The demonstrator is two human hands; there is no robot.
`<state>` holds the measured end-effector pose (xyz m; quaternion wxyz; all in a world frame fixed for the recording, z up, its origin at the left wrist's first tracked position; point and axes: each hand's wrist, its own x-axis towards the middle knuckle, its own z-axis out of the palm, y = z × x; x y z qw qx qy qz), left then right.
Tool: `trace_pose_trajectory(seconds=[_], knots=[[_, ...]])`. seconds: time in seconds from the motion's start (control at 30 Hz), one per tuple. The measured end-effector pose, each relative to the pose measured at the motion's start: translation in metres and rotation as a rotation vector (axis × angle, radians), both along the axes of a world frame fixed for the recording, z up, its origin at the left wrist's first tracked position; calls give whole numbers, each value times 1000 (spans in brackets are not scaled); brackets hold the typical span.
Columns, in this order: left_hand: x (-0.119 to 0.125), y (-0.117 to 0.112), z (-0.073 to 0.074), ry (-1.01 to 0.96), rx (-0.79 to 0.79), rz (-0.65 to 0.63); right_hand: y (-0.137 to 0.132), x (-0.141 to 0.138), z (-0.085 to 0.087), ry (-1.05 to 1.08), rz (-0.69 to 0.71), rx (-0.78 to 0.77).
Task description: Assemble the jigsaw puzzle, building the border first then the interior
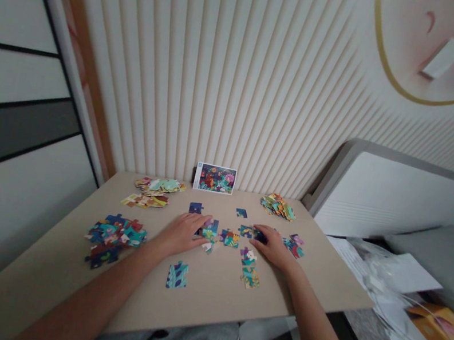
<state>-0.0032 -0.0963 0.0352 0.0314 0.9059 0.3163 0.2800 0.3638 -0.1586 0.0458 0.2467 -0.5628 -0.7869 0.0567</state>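
Observation:
My left hand (184, 233) rests on the table with thumb and fingers curved round the left edge of a teal and purple puzzle piece (211, 229). A small pale-green piece (207, 247) lies just below its thumb. My right hand (273, 246) has its fingers and thumb closed round a dark puzzle piece (259, 235), which they partly cover. Between the hands lie an orange and teal joined section (230, 238) and a blue piece (246, 231). A pink and white piece (248, 256) and a yellow-teal piece (251, 277) are nearer me.
A picture card (216, 179) leans on the ribbed wall. Puzzle piles stand at the back left (158, 186), back right (277, 206) and front left (115, 232) of the table (214, 295). Single pieces (178, 275) lie about. A bed headboard (397, 193) borders the right.

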Motion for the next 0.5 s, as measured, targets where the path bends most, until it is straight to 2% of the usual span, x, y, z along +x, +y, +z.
trace_pose_trajectory(seconds=[0.1,0.2,0.4,0.5], knots=[[-1,-1,2,1,-4,-3,-3,1,-3,20,-36,11],[-1,-1,3,1,-7,-2,-9,17,-10,60,-88,54],[1,-2,3,2,-8,3,-11,51,-24,107,-374,163],[0,-2,3,1,-8,8,-10,52,-25,71,-407,183]])
